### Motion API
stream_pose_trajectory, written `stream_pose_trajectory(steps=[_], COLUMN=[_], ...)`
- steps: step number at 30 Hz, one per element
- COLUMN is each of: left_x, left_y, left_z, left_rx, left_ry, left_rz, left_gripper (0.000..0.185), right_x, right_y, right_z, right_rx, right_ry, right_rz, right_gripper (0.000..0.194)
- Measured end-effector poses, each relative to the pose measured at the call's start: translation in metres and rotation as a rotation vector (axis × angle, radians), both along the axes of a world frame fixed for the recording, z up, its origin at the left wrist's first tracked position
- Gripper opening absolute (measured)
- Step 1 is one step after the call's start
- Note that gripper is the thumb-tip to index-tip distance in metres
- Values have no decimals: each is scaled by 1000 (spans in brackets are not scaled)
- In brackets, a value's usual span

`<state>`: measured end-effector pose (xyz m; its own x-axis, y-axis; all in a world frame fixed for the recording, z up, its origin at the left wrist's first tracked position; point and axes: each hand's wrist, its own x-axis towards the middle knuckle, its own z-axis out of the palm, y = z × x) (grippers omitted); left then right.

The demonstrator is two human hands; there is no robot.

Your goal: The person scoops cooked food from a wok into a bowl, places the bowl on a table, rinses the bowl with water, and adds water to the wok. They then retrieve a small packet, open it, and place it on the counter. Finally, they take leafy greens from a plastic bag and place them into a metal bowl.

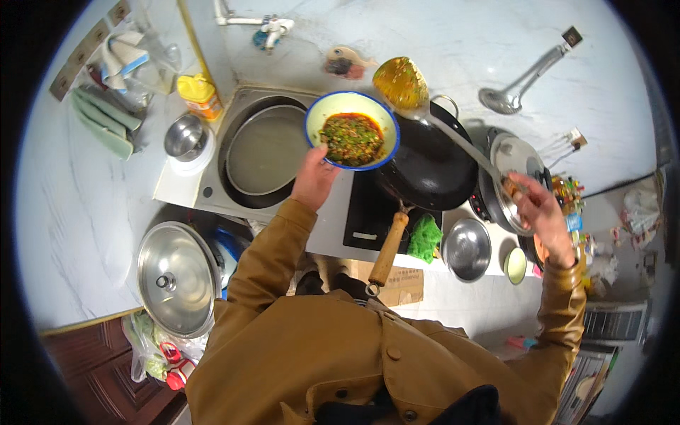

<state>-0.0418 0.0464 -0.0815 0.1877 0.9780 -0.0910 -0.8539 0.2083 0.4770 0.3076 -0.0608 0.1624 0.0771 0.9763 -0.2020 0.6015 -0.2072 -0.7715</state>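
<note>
My left hand [314, 178] grips the near edge of a blue-rimmed enamel bowl [351, 130], its thumb over the rim. Chopped green herbs in red oil [353, 138] lie in the bowl. In my right hand [536, 212] is the handle of a long metal ladle or wok turner [462, 139]. Its broad head [401, 85], coated with oily bits, is just right of the bowl, above the far edge of a black wok [433, 159]. The wok rests on a black cooktop [364, 212], its wooden handle [390, 247] pointing towards me.
Left of the bowl is a sink [212, 183] holding a large round basin [263, 151]. A lidded pot [515, 159], a steel bowl [467, 249], a green cloth [425, 238] and a small green bowl [515, 265] are to the right. A yellow jug [199, 95] stands back left.
</note>
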Motion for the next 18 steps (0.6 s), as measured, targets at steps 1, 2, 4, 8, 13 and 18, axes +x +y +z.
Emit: stream_pose_trajectory(steps=[1,2,4,8,13,18], left_x=[1,0,-3,-12,-24,-30], left_y=[-1,-2,-4,-13,-24,-27], left_z=[0,-1,-1,-2,-1,-9], left_rx=[-20,-17,-57,42,88,41], left_ry=[21,37,46,22,14,27], left_rz=[11,22,56,52,72,113], left_gripper=[47,44,42,46,51,53], right_x=[11,21,37,47,35,32], right_y=[6,13,34,94,160,184], right_z=[4,8,14,25,20,-16], right_rx=[-65,-124,-222,-402,-800,-738], right_ry=[-18,-37,-204,-646,-825,-519], right_rz=[-5,16,62,311,500,488], right_gripper=[34,34,35,33,32,30])
